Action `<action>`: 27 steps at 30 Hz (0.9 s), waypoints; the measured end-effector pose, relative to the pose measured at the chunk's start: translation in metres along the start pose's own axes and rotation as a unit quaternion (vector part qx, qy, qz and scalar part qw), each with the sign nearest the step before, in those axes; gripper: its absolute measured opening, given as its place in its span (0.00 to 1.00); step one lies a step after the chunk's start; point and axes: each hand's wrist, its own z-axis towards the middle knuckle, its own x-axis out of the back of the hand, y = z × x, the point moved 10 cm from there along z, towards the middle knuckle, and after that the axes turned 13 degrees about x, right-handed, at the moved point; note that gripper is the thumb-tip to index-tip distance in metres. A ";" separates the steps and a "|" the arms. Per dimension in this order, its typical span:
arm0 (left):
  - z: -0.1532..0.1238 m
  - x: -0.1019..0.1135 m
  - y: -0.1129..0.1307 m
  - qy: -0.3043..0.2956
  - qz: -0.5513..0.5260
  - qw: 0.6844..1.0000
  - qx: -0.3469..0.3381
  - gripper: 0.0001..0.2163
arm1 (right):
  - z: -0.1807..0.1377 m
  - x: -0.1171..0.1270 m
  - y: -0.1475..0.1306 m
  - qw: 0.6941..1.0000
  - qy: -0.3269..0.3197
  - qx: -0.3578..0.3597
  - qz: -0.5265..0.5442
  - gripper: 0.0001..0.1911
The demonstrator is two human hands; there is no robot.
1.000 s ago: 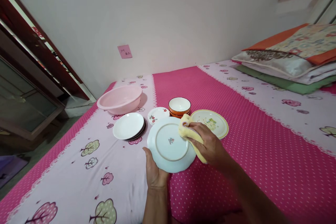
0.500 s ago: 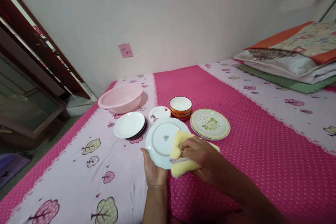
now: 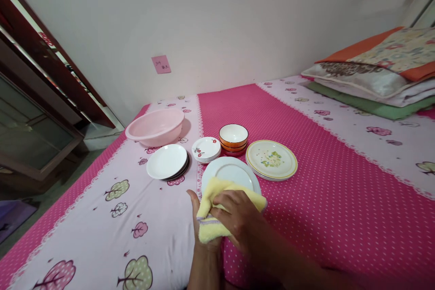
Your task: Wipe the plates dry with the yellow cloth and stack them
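My left hand [image 3: 197, 210] grips the near edge of a pale blue-white plate [image 3: 234, 170], holding it just above the bed; most of the hand is hidden behind the cloth. My right hand [image 3: 238, 217] is closed on a yellow cloth [image 3: 212, 229] and presses it against the plate's near half. Beyond the plate stand stacked orange bowls [image 3: 233, 138], a stack of small flowered saucers [image 3: 206, 148], a stack of white plates [image 3: 166, 161] and cream plates with a yellow rim [image 3: 272, 159].
A pink plastic basin [image 3: 155, 126] sits at the far left of the pink patterned bedsheet [image 3: 340, 181]. Folded bedding and pillows [image 3: 374, 77] lie at the far right. A wooden cabinet with glass [image 3: 30, 113] stands left of the bed, beside its edge.
The plate has tipped flatter and shifted right. My right hand with the cloth has slid from the plate's right rim down and left across it to the near half.
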 end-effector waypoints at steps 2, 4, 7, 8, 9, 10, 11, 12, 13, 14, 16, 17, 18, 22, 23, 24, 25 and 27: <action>-0.001 -0.005 0.003 0.001 -0.002 0.999 -0.038 0.32 | 0.001 0.001 0.006 0.999 0.038 0.002 0.003 0.19; 0.000 -0.010 0.005 0.005 0.006 0.998 -0.069 0.33 | 0.001 0.005 0.016 0.997 0.075 -0.011 -0.006 0.20; 0.004 -0.018 0.000 -0.002 0.026 0.996 -0.081 0.33 | -0.001 0.015 0.036 0.992 0.118 -0.044 -0.028 0.19; 0.006 -0.020 -0.003 -0.011 0.036 0.996 -0.075 0.34 | -0.002 0.019 0.044 0.990 0.128 -0.057 -0.031 0.20; 0.009 -0.022 -0.007 -0.023 0.050 0.996 -0.064 0.34 | -0.003 0.022 0.053 0.988 0.134 -0.072 -0.031 0.20; 0.011 -0.023 -0.012 -0.034 0.068 0.996 -0.050 0.35 | -0.005 0.024 0.063 0.986 0.140 -0.088 -0.028 0.21; 0.013 -0.023 -0.015 -0.043 0.087 0.995 -0.037 0.36 | -0.007 0.027 0.074 0.983 0.147 -0.105 -0.025 0.21; 0.015 -0.022 -0.018 -0.048 0.104 0.993 -0.028 0.37 | -0.010 0.029 0.085 0.980 0.157 -0.122 -0.020 0.22; 0.017 -0.021 -0.020 -0.049 0.118 0.992 -0.023 0.37 | -0.013 0.030 0.095 0.976 0.167 -0.137 -0.013 0.22; 0.018 -0.019 -0.021 -0.047 0.127 0.991 -0.024 0.37 | -0.016 0.031 0.104 0.973 0.176 -0.149 -0.004 0.22; 0.020 -0.015 -0.020 -0.037 0.135 0.990 -0.029 0.36 | -0.020 0.029 0.117 0.970 0.184 -0.159 0.020 0.23; 0.021 -0.013 -0.019 -0.033 0.135 0.990 -0.032 0.35 | -0.020 0.028 0.119 0.970 0.184 -0.156 0.032 0.24; 0.021 -0.013 -0.019 -0.031 0.134 0.990 -0.032 0.35 | -0.019 0.027 0.118 0.971 0.180 -0.149 0.042 0.25; 0.022 -0.011 -0.018 -0.021 0.098 0.995 -0.029 0.33 | -0.007 0.022 0.095 0.984 0.129 -0.104 0.063 0.28; 0.021 -0.011 -0.017 -0.018 0.079 0.996 -0.034 0.32 | -0.004 0.020 0.086 0.988 0.105 -0.094 0.066 0.28; 0.019 -0.010 -0.014 -0.015 0.059 0.997 -0.041 0.32 | -0.001 0.018 0.078 0.991 0.080 -0.087 0.070 0.28; 0.018 -0.009 -0.012 -0.012 0.040 0.998 -0.047 0.31 | 0.000 0.016 0.070 0.992 0.056 -0.082 0.074 0.28; 0.015 -0.007 -0.008 -0.009 0.014 0.999 -0.048 0.32 | 0.000 0.011 0.055 0.994 0.009 -0.065 0.090 0.29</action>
